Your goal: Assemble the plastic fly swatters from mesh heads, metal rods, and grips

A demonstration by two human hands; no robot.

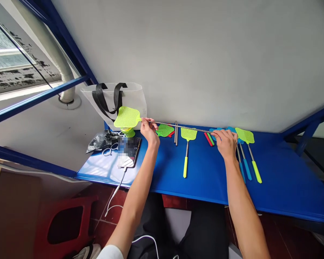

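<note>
A yellow-green fly swatter [127,117] with a long metal rod is held up sideways above the blue table. My left hand [149,130] is closed on the rod beside the swatter head. Around the rod's far right part my right hand [224,143] is closed; the handle end is hidden by it. Below, a shorter yellow-green swatter [188,134] lies between my hands. Loose green [165,130] and red heads, metal rods [176,133], and red [208,139] and green handles lie near the wall. Blue swatters [247,169] and another yellow-green one [245,135] rest at the right.
A white bag [136,97] with black straps stands at the table's back left. Near it are scissors [107,151], black plastic [99,139], a green object [128,132] and a phone [136,153] with a white cable. Blue frame bars flank the table [286,180].
</note>
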